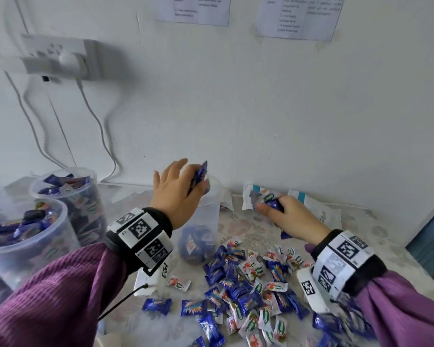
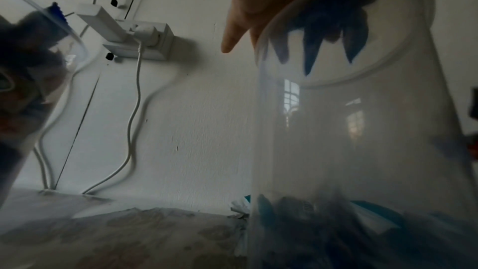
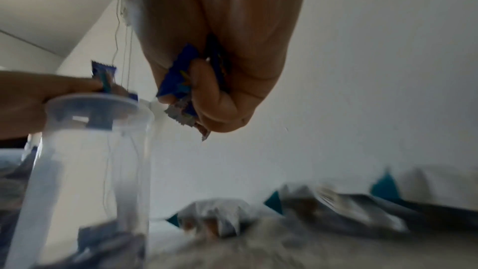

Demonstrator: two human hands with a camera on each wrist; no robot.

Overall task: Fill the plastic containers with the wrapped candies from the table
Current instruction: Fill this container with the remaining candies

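A clear plastic container (image 1: 206,221) stands mid-table with a few candies at its bottom; it also shows in the left wrist view (image 2: 362,130) and the right wrist view (image 3: 88,171). My left hand (image 1: 186,189) hovers over its rim, gripping blue wrapped candies (image 1: 199,175) whose ends hang into the mouth (image 2: 310,56). To the right, my right hand (image 1: 278,209) clutches a bunch of blue and white candies (image 3: 181,89) just above the table. A loose pile of wrapped candies (image 1: 248,284) lies in front.
Two filled containers (image 1: 23,231) (image 1: 70,194) stand at the left. Empty candy bags (image 1: 313,206) lie against the wall at the back right. A socket with chargers (image 1: 58,58) and hanging cables (image 2: 134,120) are on the wall. The table's right edge (image 1: 411,254) is near my right wrist.
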